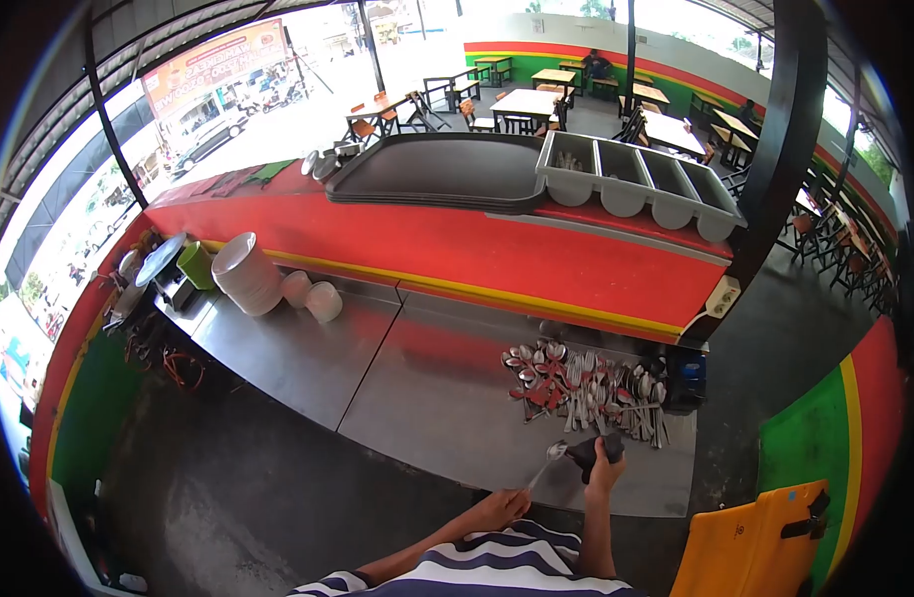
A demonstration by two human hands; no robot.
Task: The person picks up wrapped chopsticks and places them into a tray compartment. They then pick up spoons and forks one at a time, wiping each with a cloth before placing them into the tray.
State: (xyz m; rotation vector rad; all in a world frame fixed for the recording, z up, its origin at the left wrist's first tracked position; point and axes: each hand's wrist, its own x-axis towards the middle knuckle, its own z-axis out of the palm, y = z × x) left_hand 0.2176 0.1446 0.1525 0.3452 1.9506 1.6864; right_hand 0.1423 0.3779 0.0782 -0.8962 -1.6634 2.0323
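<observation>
Near the surface's (417, 398) front edge, our left hand (501, 509) grips a spoon (549, 456) by its handle. Our right hand (604, 472) clutches a cloth (588, 453). We should probably steady the spoon against it.

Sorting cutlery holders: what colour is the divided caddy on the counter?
The caddy is grey; head view.

Open-air eatery, dining tables (525, 102), steel counter (308, 358), cutlery pile (586, 388)

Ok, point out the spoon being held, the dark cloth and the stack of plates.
spoon (555, 451): head view, on its bowl.
dark cloth (588, 455): head view, middle of the bunched fabric.
stack of plates (246, 275): head view, on the stack's side.
</observation>
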